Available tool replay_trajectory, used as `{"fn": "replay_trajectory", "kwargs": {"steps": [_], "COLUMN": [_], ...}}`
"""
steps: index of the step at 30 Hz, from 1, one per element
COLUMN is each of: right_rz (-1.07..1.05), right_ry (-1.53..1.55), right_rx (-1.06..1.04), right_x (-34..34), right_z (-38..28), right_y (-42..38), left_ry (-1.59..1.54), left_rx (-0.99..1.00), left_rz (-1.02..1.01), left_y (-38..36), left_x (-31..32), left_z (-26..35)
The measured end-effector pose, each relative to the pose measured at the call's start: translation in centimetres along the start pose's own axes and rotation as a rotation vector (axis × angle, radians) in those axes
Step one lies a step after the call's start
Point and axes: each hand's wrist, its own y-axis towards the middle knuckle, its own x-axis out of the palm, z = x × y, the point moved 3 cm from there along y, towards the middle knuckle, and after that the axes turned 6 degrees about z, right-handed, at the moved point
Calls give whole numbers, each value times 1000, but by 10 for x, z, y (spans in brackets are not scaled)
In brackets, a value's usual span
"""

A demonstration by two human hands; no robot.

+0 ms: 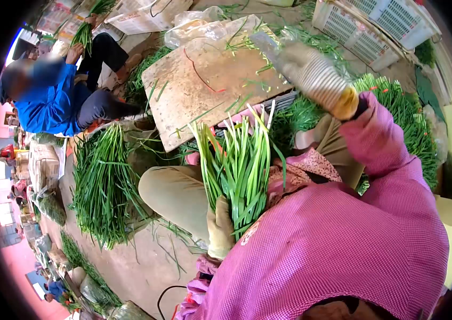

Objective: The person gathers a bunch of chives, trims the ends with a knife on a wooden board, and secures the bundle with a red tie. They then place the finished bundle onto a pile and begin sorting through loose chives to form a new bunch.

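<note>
My left hand, in a pale glove, is wrapped round a bunch of garlic chives held against my lap, the pale stem ends pointing up and away from me. My right hand, in a striped glove with a yellow cuff, is raised at the right end of a wooden board. It grips a broad knife, whose handle is hidden in the glove. The blade is over the board's far right corner, apart from the chives. Cut scraps and a red tie are on the board.
A large heap of chives stands left of my knee, and more chives are at my right. White plastic crates stand at the far right. A co-worker in blue sits at the left, holding greens. Loose leaves litter the floor.
</note>
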Motion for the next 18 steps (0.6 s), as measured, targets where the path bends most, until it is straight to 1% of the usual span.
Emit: {"fn": "replay_trajectory", "kwargs": {"steps": [2,4,6,7,8,9,10,11,12,14,15,16,18], "right_rz": [31,-208,-313,-249,-250,-190,-157,-136,-125,-279,-312,-376,-142], "right_ry": [62,-307,-375,-407,-405,-123,47,215,366,274,199,287,313], "right_rx": [-348,-567,-371,-398,-399,-536,-621,-716,-817,-584,-551,-354,-59], "right_x": [43,77,100,119,148,176,176,177,177,146,137,136,129], "right_z": [-10,-38,-37,-27,-6,14,15,17,19,1,-3,3,28], "right_y": [-26,-42,-53,-57,-62,-67,-65,-64,-63,-61,-59,-53,-34], "left_ry": [40,56,-52,-94,-93,-76,-60,19,21,-29,-29,-45,-63], "left_rx": [32,33,50,57,57,19,-17,76,77,-17,-16,-17,-20], "left_rz": [-1,1,26,38,40,23,5,49,48,-42,-42,-29,-20], "left_y": [0,0,-3,-2,-3,-4,-6,-11,-9,-2,-3,-3,-4], "left_x": [5,5,3,-2,-3,-3,-2,3,-2,-12,-11,-7,-4], "left_z": [3,0,-4,-13,-11,-9,-4,9,5,-10,-10,-9,-10]}}
